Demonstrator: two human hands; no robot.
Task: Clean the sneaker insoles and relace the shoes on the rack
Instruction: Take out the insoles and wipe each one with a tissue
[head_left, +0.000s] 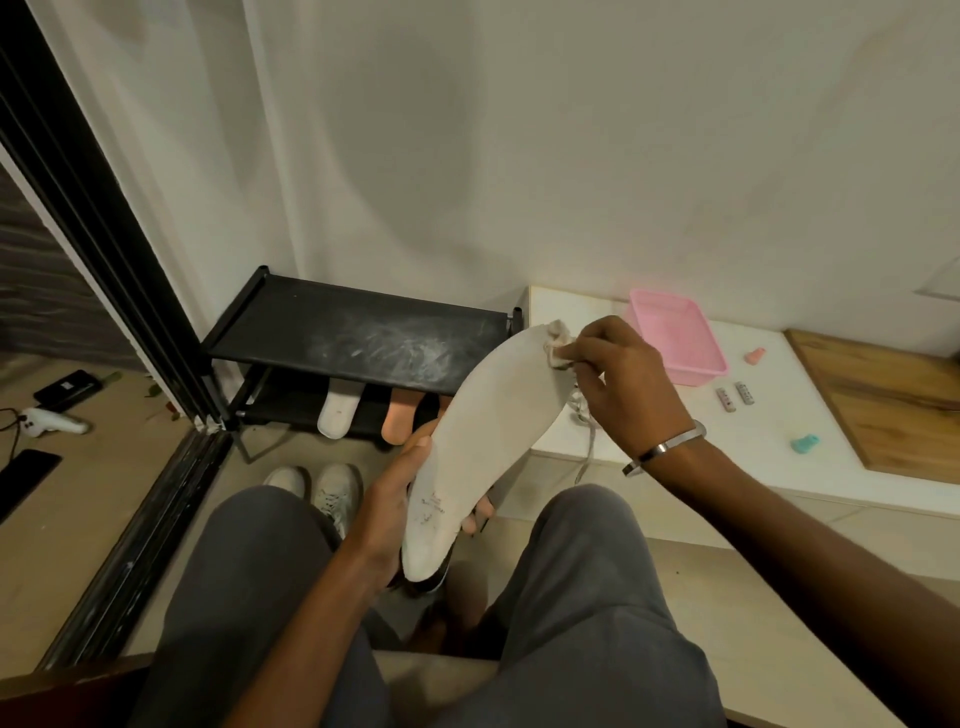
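While the left hand (395, 499) grips the white insole's (483, 441) heel above the knees, the right hand (618, 374) pinches a cloth (558, 343) against its toe — wiping underway, relacing of the sneakers (317, 488) apparently ahead.

Bare forearms, a plain silver bangle (667, 448) on the right wrist, and dark grey trousers (587, 597).

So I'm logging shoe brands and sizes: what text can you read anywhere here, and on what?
Insole, heel end: dark printed marks, too blurred to read.
Black device on the floor: pale label, too small to read.
Two small grey items on the white platform: markings illegible.
Nothing else bears text.
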